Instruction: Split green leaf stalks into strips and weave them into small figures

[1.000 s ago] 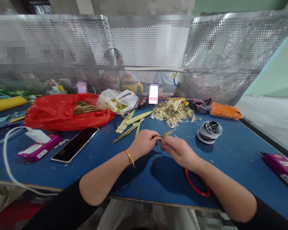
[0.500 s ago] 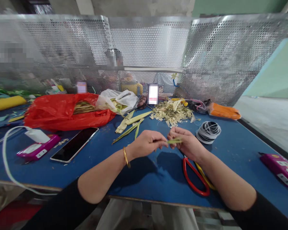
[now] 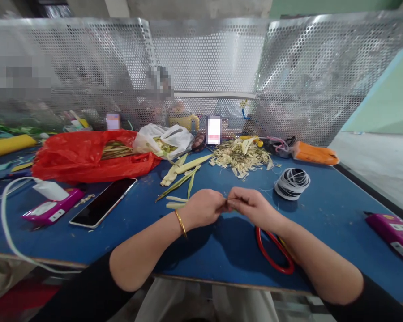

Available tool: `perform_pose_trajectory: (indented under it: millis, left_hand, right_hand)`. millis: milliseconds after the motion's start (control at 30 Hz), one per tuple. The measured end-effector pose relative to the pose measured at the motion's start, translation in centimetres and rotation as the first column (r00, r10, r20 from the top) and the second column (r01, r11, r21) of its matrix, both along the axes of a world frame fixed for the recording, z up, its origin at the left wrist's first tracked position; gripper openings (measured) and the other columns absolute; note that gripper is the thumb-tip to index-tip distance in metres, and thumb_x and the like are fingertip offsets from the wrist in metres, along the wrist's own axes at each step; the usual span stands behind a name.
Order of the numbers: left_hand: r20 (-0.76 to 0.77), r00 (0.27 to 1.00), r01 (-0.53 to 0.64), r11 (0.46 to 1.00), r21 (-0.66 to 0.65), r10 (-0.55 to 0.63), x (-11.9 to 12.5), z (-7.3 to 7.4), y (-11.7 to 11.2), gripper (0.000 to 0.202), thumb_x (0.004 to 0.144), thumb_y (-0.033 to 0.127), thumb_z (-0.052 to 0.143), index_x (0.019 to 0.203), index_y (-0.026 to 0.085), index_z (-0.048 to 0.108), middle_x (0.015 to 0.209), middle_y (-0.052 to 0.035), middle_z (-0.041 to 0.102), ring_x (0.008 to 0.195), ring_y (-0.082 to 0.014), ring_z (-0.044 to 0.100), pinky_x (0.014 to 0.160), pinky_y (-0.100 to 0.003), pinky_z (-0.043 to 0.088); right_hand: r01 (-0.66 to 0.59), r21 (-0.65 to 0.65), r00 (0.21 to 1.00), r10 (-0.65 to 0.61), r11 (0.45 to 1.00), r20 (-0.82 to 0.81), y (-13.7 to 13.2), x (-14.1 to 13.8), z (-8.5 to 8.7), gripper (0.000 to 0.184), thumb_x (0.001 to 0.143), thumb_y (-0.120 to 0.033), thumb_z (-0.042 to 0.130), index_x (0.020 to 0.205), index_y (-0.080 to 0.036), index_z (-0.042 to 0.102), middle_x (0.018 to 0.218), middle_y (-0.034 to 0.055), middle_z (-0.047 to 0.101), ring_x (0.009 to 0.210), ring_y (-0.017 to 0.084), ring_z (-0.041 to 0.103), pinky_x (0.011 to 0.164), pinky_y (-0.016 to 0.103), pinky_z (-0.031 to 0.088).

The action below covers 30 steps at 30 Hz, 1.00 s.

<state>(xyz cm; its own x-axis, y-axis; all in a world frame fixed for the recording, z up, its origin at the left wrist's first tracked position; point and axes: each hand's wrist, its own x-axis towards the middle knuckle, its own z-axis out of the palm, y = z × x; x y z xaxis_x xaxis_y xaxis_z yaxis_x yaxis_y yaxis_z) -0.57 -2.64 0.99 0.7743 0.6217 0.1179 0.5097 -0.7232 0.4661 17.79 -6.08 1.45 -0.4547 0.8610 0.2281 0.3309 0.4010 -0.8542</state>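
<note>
My left hand [image 3: 204, 208], with a gold bangle [image 3: 180, 223] at the wrist, is closed with its fingertips pinched. Pale green leaf strips [image 3: 176, 202] show just behind it, seeming to stick out from the hand. My right hand [image 3: 251, 205] is closed too, its thumb and fingers meeting the left fingertips; whatever lies in this pinch is hidden. Below the right hand, red-handled scissors [image 3: 272, 255] lie partly covered by the wrist. Beyond the left hand rest dried leaf pieces [image 3: 181, 176], some pale, some green.
A heap of leaf scraps [image 3: 242, 154] lies at the back, beside a propped phone [image 3: 214, 129]. A wire spool [image 3: 292, 184] stands right. Left are a red bag [image 3: 67, 156], a white bag [image 3: 164, 141], a black phone [image 3: 104, 203] and a purple power strip [image 3: 53, 208]. A perforated metal screen [image 3: 208, 58] bounds the back.
My hands have come together and slightly lower. The green strip seen between them is now hidden there, while pale strip ends show behind my left hand.
</note>
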Motion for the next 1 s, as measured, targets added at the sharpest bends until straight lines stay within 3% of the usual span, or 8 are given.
perform_pose_trajectory:
  millis: [67,167,367,567,667,767,900,1000]
  left_hand:
    - [0.115,0.989,0.117,0.97,-0.212,-0.094,-0.2,0.6,0.0,0.018,0.082,0.018,0.054,0.079,0.015,0.072,0.075,-0.0054,0.069,0.067,-0.0143,0.062,0.065,-0.022,0.044]
    - [0.348,0.936,0.134,0.875,-0.465,0.042,-0.3,1.3,-0.1,0.021,0.084,0.029,0.056,0.08,0.014,0.07,0.065,-0.0015,0.063,0.053,-0.0095,0.055,0.054,-0.019,0.043]
    - [0.497,0.776,-0.086,0.846,-0.526,0.388,0.4,0.6,0.3,0.02,0.081,0.031,0.057,0.079,0.014,0.067,0.062,0.001,0.059,0.048,-0.0085,0.052,0.051,-0.02,0.045]
    - [0.301,0.843,-0.369,0.886,-0.281,0.447,0.3,-0.1,0.6,0.022,0.082,0.026,0.053,0.074,0.016,0.071,0.059,-0.0004,0.064,0.052,-0.0118,0.057,0.056,-0.023,0.041]
    - [0.214,0.918,-0.332,0.942,-0.047,0.334,0.5,-0.3,0.2,0.024,0.082,0.019,0.05,0.071,0.018,0.072,0.07,-0.0032,0.071,0.066,-0.015,0.062,0.063,-0.024,0.04]
    - [0.091,0.958,-0.279,0.959,0.059,0.273,0.7,-0.5,-0.2,0.024,0.08,0.018,0.051,0.071,0.017,0.073,0.074,-0.0071,0.072,0.072,-0.0185,0.064,0.063,-0.026,0.039]
    - [0.007,0.991,-0.134,0.991,-0.001,0.134,0.4,-0.3,0.0,0.021,0.077,0.015,0.053,0.069,0.015,0.072,0.069,-0.0077,0.07,0.067,-0.0177,0.062,0.06,-0.025,0.039]
    - [0.157,0.987,0.039,0.932,-0.36,0.02,-0.2,0.5,0.2,0.018,0.079,0.021,0.056,0.075,0.014,0.072,0.064,-0.003,0.066,0.055,-0.0114,0.057,0.056,-0.022,0.041]
  right_hand:
    - [-0.045,-0.246,0.97,-0.016,0.968,-0.242,0.4,0.3,0.2,0.022,0.086,-0.031,0.057,0.069,-0.017,0.054,0.064,-0.0026,0.055,0.051,0.008,0.039,0.05,0.022,0.03]
    - [-0.146,-0.467,0.822,-0.156,0.872,-0.547,0.7,0.4,0.2,0.021,0.079,-0.031,0.065,0.069,-0.017,0.053,0.064,-0.0032,0.055,0.048,0.007,0.04,0.049,0.022,0.033]
    - [-0.115,-0.584,0.665,-0.374,0.804,-0.647,0.9,-0.6,-0.7,0.017,0.069,-0.025,0.074,0.072,-0.018,0.059,0.075,0.0005,0.065,0.061,0.01,0.056,0.062,0.024,0.048]
    - [0.198,-0.084,0.936,-0.214,0.977,-0.278,0.1,-1.2,-1.3,0.02,0.088,-0.035,0.056,0.077,-0.02,0.059,0.075,0.0024,0.064,0.073,0.015,0.059,0.071,0.029,0.047]
    - [0.148,0.234,0.987,-0.157,0.961,0.019,-0.4,-1.2,-1.2,0.023,0.094,-0.029,0.044,0.076,-0.021,0.055,0.073,0.0026,0.061,0.072,0.015,0.055,0.068,0.028,0.043]
    - [0.049,0.31,0.98,-0.106,0.949,0.171,-0.5,-1.0,-1.1,0.021,0.093,-0.022,0.042,0.077,-0.021,0.055,0.074,0.0025,0.06,0.07,0.015,0.052,0.065,0.027,0.039]
    - [0.043,0.025,0.999,-0.043,0.999,-0.003,0.3,-0.3,-0.9,0.019,0.089,-0.025,0.051,0.072,-0.019,0.056,0.066,-0.0008,0.057,0.058,0.011,0.047,0.057,0.024,0.036]
    - [-0.04,-0.367,0.93,-0.1,0.929,-0.353,1.0,0.2,-0.5,0.02,0.082,-0.031,0.062,0.068,-0.018,0.056,0.066,-0.0012,0.059,0.052,0.008,0.044,0.051,0.022,0.035]
